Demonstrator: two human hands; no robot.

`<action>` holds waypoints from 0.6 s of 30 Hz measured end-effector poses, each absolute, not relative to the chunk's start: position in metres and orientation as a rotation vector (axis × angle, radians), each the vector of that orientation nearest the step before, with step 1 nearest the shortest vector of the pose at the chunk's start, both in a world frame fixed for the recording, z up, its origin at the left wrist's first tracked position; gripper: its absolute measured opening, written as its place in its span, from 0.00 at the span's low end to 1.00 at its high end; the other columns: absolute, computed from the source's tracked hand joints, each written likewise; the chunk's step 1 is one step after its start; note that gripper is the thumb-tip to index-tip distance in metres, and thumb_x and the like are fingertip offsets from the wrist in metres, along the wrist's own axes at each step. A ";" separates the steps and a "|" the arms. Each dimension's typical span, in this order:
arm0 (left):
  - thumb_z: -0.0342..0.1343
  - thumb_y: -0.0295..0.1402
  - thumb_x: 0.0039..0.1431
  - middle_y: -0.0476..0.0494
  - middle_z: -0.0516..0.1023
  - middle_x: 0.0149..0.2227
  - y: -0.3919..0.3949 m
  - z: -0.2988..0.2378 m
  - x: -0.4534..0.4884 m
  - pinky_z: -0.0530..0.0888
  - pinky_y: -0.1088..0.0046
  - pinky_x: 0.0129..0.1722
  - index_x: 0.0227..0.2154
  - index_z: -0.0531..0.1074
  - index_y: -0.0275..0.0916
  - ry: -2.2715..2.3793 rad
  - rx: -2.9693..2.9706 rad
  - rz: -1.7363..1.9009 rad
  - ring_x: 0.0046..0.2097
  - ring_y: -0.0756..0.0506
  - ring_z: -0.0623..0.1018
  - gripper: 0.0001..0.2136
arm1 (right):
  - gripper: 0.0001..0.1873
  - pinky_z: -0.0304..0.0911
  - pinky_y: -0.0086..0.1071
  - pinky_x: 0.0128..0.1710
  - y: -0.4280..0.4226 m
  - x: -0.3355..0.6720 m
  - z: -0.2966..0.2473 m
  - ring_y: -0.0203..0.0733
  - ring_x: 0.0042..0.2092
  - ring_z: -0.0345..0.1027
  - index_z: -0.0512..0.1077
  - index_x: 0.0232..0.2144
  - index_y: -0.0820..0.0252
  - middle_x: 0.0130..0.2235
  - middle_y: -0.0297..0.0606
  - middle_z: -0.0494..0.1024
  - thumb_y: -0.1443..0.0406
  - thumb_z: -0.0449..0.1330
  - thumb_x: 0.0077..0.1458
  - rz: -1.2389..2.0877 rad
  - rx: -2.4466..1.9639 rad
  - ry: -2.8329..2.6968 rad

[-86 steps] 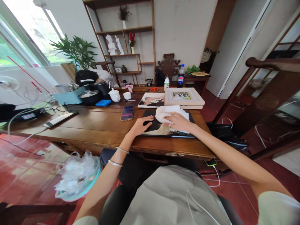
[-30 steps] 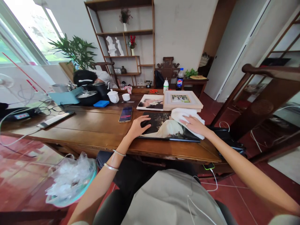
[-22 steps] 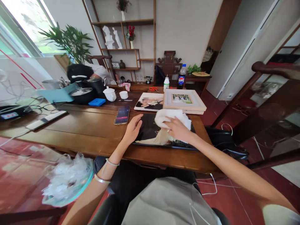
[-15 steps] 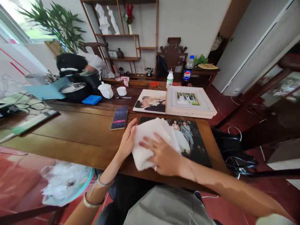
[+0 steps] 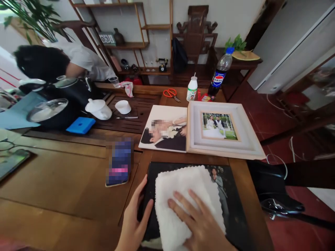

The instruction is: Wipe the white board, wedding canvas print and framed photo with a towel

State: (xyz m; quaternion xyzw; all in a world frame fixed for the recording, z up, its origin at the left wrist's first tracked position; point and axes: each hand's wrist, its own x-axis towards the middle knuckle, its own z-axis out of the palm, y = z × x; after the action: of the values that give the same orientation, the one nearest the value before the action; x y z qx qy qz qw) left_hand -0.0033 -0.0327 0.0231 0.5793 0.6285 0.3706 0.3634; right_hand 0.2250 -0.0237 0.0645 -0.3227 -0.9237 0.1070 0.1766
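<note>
A dark photo panel with a person in a grey suit lies on the table in front of me. Across its middle is a white cloth with a scalloped edge, hiding much of the picture. My right hand lies flat on the cloth with its fingers spread. At the panel's left edge rests my left hand, thumb and fingers apart, the thumb over the dark surface near the cloth. Whether the left fingers reach under the panel is hidden.
Beyond the panel lie a white-edged photo print and a framed photo. A phone is to the left. Scissors, a white bottle and a cola bottle stand farther back. A person leans at the far left.
The view has tilted down and come closer to the table. The cloth now lies flatter over the panel, and my left hand has left the cloth for the panel's left edge.
</note>
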 end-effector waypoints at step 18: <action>0.55 0.39 0.54 0.43 0.64 0.58 -0.026 0.023 0.002 0.70 0.61 0.53 0.56 0.60 0.48 1.673 1.541 1.060 0.58 0.39 0.67 0.26 | 0.13 0.34 0.53 0.62 -0.037 0.229 0.065 0.52 0.65 0.39 0.76 0.38 0.55 0.64 0.37 0.51 0.59 0.57 0.51 0.448 -0.856 -2.759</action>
State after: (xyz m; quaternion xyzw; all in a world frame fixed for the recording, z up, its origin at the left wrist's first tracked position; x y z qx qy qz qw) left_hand 0.0015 -0.0261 0.0232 0.5836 0.6337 0.4015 0.3110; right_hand 0.2287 -0.0367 0.0651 -0.2911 -0.9382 0.1524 0.1092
